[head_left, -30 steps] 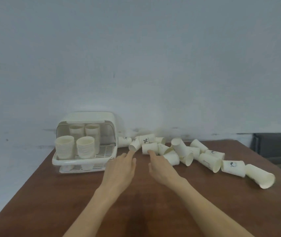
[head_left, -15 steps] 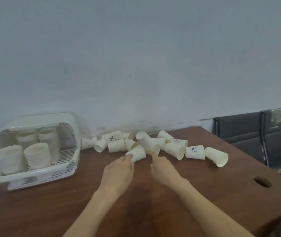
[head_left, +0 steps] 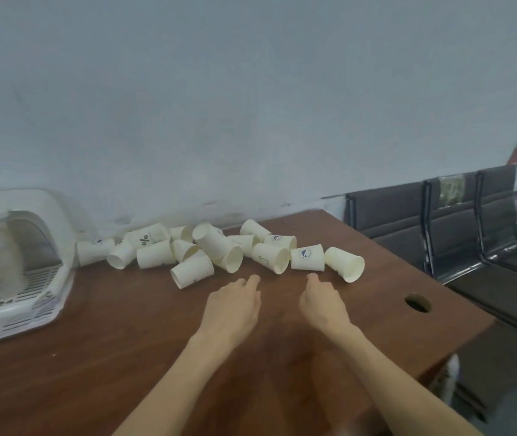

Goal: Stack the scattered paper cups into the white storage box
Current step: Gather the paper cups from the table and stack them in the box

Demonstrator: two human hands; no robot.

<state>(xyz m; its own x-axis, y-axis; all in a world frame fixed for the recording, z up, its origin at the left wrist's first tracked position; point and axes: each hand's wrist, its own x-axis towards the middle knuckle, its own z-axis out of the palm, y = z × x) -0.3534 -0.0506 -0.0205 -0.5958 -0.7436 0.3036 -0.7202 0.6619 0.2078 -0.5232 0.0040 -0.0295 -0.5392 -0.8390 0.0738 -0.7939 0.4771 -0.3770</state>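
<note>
- A brown wooden table (head_left: 100,366) stands against a pale wall (head_left: 251,105), with dark chairs (head_left: 458,221) on the right.
- The white storage box (head_left: 30,297) sits far left, with stacked cups inside.
- Small white paper cups (head_left: 219,250) lie on their sides near the wall, pointing many ways.
- The left hand (head_left: 233,309) and right hand (head_left: 321,305) reach out with loose fingers, holding nothing, just short of the cups.

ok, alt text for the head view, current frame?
A person's left hand and right hand reach, empty, across a brown table toward a row of white paper cups lying on their sides near the wall. A white storage box holding stacked cups sits at the left edge; dark chairs stand to the right.
</note>
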